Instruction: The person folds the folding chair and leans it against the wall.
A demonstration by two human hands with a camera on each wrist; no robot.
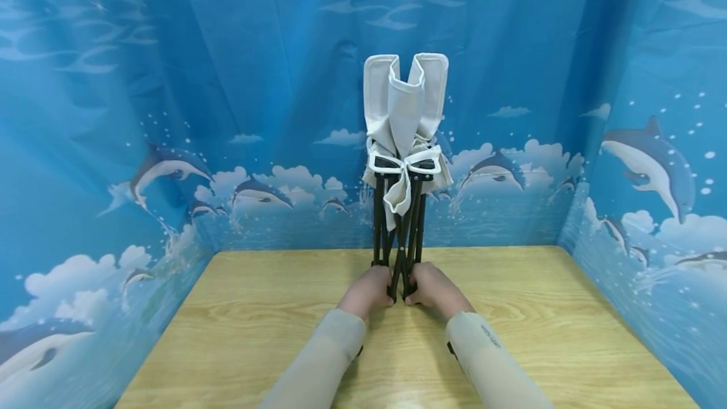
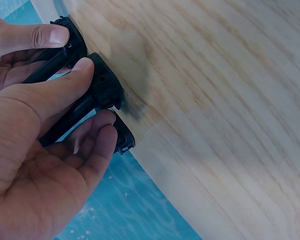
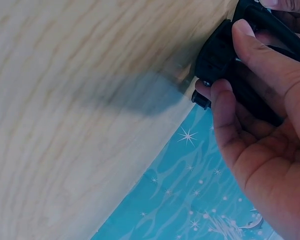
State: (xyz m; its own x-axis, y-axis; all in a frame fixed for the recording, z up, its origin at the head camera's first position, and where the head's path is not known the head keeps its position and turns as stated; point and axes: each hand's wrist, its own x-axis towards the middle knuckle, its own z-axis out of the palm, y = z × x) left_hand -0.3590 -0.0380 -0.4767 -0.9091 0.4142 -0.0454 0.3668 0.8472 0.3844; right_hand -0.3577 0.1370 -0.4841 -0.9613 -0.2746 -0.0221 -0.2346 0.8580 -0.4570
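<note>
A folding camp chair (image 1: 406, 112) with white fabric and black crossed legs stands upright and folded in the head view, between both hands. Low on its left side, my left hand (image 1: 372, 286) grips the black leg ends; the left wrist view shows the thumb over a black plastic foot (image 2: 104, 82) and the fingers curled beneath. My right hand (image 1: 434, 286) holds the leg ends opposite, its thumb and fingers around another black foot (image 3: 215, 52) in the right wrist view. White cloth folds cover the upper frame.
The chair's feet are close over a wood-grain table (image 1: 255, 333). A blue curtain (image 1: 272, 81) printed with dolphins and clouds hangs behind the table and along both sides. Light sleeves (image 1: 318, 358) cover both forearms.
</note>
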